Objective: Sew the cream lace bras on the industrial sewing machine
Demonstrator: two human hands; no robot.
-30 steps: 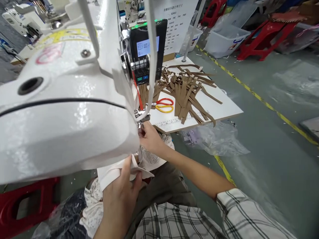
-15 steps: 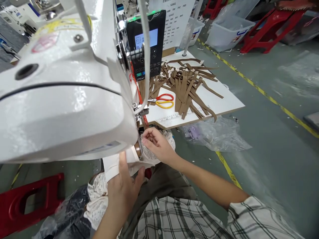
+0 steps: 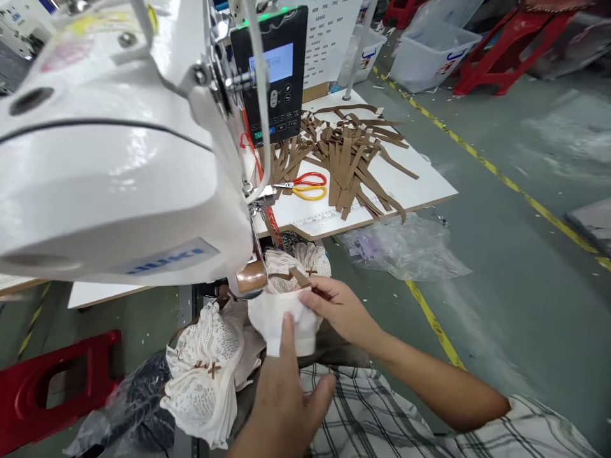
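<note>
A white lace bra [image 3: 281,318] with a brown strap is spread out below the head of the white sewing machine [image 3: 157,172], just in front of the machine's copper-coloured arm end [image 3: 252,277]. My right hand [image 3: 341,312] pinches the edge of its white band, where the loose brown strap end [image 3: 300,277] sticks up. From below, my left hand [image 3: 286,397] has its index finger stretched along the band and its thumb apart; its other fingers are hidden beneath, and the cloth seems gripped between. More lace bras [image 3: 210,375] hang in a bunch at my left.
Brown strap pieces [image 3: 353,162] lie heaped on the white table [image 3: 424,184], beside red-and-yellow-handled scissors [image 3: 308,186]. Behind them stands the control panel [image 3: 272,76]. Red stools [image 3: 71,388] and clear plastic bags [image 3: 410,248] are on the floor.
Both hands and the bra have moved right, out from under the machine head. My right hand has closed on the band's edge. The view has shifted slightly.
</note>
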